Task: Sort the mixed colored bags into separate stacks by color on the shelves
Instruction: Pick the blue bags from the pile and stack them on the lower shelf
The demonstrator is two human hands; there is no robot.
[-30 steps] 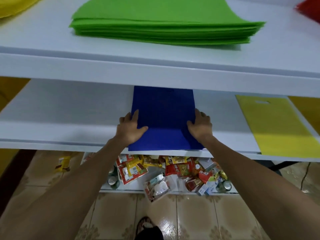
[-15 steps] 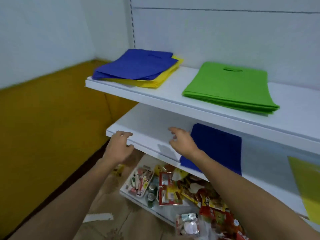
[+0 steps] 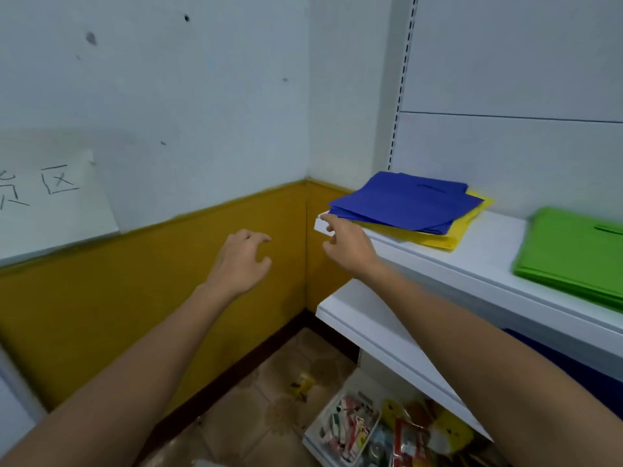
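At the left end of the white upper shelf (image 3: 472,264) I count one mixed pile, blue fabric bags (image 3: 404,205) atop yellow fabric bags (image 3: 470,227), with one green bag stack (image 3: 573,254) well apart; my right hand (image 3: 347,246) touches the shelf corner, holding nothing, and my left hand (image 3: 241,261) hangs loosely curled, empty, in open air

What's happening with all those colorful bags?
A person is sorting bags by color on white shelves. Their right hand reaches to the corner of the upper shelf, its fingers right by a mixed pile where blue bags lie on yellow bags. The left hand hovers beside it, holding nothing. A green stack sits further along that shelf.
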